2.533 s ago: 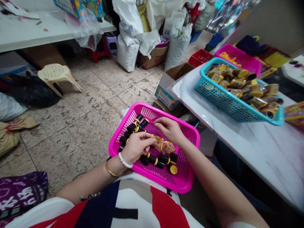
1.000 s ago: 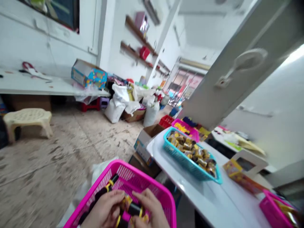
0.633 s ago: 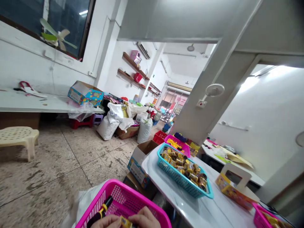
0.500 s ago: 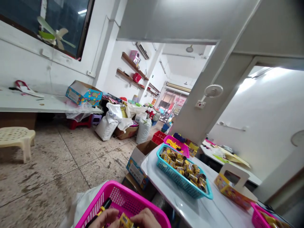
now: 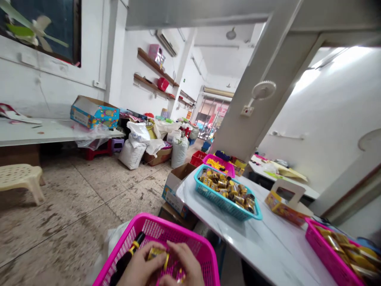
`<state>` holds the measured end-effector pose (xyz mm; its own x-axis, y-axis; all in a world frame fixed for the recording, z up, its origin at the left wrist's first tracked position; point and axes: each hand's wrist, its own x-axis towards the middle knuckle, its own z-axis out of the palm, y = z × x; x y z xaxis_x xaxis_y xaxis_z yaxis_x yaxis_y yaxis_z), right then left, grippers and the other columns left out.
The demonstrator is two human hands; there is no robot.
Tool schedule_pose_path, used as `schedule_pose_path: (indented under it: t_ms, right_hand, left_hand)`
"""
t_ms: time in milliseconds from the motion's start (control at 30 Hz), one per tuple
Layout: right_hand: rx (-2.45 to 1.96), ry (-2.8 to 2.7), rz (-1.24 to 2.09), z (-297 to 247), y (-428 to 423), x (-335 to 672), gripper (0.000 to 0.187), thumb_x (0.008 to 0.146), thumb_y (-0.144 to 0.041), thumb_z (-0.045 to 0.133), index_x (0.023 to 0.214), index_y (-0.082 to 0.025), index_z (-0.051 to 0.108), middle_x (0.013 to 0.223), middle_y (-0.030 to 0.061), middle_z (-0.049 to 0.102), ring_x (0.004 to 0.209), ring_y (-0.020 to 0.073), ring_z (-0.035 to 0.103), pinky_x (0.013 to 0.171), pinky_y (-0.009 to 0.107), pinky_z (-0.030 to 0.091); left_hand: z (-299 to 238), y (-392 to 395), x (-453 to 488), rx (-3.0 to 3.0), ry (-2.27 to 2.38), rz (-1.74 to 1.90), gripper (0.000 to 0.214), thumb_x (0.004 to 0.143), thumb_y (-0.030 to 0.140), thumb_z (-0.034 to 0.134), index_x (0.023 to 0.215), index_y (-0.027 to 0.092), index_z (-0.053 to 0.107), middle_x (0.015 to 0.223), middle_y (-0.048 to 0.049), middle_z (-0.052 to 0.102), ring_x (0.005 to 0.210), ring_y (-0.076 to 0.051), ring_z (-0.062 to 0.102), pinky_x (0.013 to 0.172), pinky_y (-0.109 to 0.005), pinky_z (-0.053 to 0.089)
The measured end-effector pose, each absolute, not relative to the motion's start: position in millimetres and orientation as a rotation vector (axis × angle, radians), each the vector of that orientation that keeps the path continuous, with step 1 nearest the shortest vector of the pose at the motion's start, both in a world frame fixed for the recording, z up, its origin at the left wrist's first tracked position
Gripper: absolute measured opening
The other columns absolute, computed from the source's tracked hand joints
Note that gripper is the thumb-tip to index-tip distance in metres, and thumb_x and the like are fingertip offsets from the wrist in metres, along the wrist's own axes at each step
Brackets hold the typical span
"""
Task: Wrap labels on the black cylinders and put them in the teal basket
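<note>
Low in the head view, both my hands are over a pink basket (image 5: 175, 224). My left hand (image 5: 143, 266) is closed, pinching a small yellow printed piece (image 5: 156, 253) between thumb and fingers. Close beside it, my right hand (image 5: 187, 264) is curled, its fingertips by the piece's right end; what lies between its own fingers is blurred and partly hidden. A black-and-yellow tube (image 5: 137, 243) leans inside the basket at the left, near my left hand. Small yellow bits show below my fingers.
On the marble-patterned table (image 5: 238, 242) to the right are a teal basket (image 5: 220, 201) of yellow-and-black pieces, a carton with a handle (image 5: 285, 206) and another pink basket (image 5: 324, 248). Cardboard boxes (image 5: 175, 192) stand by the table's left corner. A cream stool (image 5: 20, 176) is at left.
The view has shifted, and the pink basket at the right shows more fully. My hands appear higher in the picture, with the yellow piece still at my fingers.
</note>
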<state>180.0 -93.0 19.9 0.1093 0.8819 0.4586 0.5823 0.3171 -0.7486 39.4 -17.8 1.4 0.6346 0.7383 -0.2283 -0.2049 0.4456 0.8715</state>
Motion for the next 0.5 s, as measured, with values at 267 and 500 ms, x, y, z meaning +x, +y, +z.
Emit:
schedule_pose_path:
  t_ms: [267, 500]
  right_hand:
    - [-1.471, -1.576, 0.424, 46, -113, 182, 0.034, 0.076, -0.013, 0.066, 0.109, -0.022, 0.064, 0.101, 0.0068, 0.064, 0.088, 0.0189, 0.062, 0.079, 0.032, 0.052]
    - [-1.458, -1.603, 0.3, 37, -115, 187, 0.029, 0.08, -0.014, 0.062, 0.107, -0.023, 0.066, 0.103, 0.0073, 0.068, 0.097, 0.0206, 0.063, 0.089, 0.037, 0.051]
  left_hand:
    - [38, -30, 35, 0.887, 0.593, 0.587, 0.035, 0.069, 0.036, 0.076, 0.093, 0.012, 0.064, 0.07, -0.0001, 0.058, 0.053, -0.007, 0.05, 0.049, -0.019, 0.036]
    - [29, -24, 31, 0.963, 0.628, 0.502, 0.032, 0.073, 0.036, 0.073, 0.091, 0.013, 0.062, 0.07, 0.0004, 0.058, 0.053, -0.008, 0.05, 0.049, -0.02, 0.038]
